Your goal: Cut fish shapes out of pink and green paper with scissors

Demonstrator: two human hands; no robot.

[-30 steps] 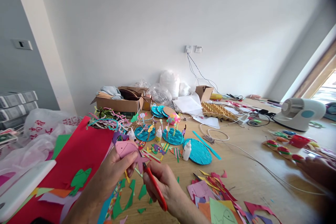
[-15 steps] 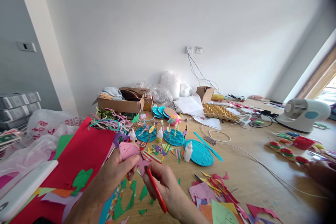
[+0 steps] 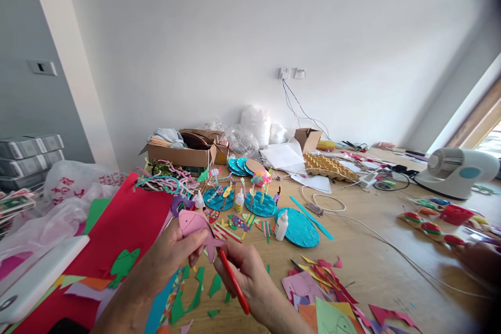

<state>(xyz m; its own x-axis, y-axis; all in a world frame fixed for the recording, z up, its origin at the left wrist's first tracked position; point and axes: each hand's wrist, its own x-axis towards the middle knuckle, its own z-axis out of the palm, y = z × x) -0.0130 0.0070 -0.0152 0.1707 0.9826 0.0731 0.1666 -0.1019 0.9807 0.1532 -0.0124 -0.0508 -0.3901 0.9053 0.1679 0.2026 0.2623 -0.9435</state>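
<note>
My left hand (image 3: 183, 245) pinches a pink paper fish (image 3: 191, 222) between thumb and fingers, its tail pointing right. In my right hand (image 3: 245, 266) is a pair of scissors with red handles (image 3: 235, 283); the blades are at the fish's tail edge and partly hidden by paper and fingers. Green paper scraps (image 3: 194, 292) lie on the table below the hands. A green paper fish (image 3: 124, 266) rests on red paper (image 3: 121, 219) left of my left hand. Beyond the hands stand white glue bottles (image 3: 281, 227) and blue discs (image 3: 299, 229) with paper decorations near them.
Coloured scraps (image 3: 313, 287) pile up at front right. A white cable (image 3: 376, 229) crosses the table towards a white fan (image 3: 450, 172). Another person's hand (image 3: 475, 258) is at the right edge. Cardboard boxes (image 3: 178, 156) and an egg tray (image 3: 331, 168) stand at the back.
The view has shifted slightly, so the surroundings sit a little further right. Both hands keep their hold on the pink fish and scissors, with hardly any visible movement.
</note>
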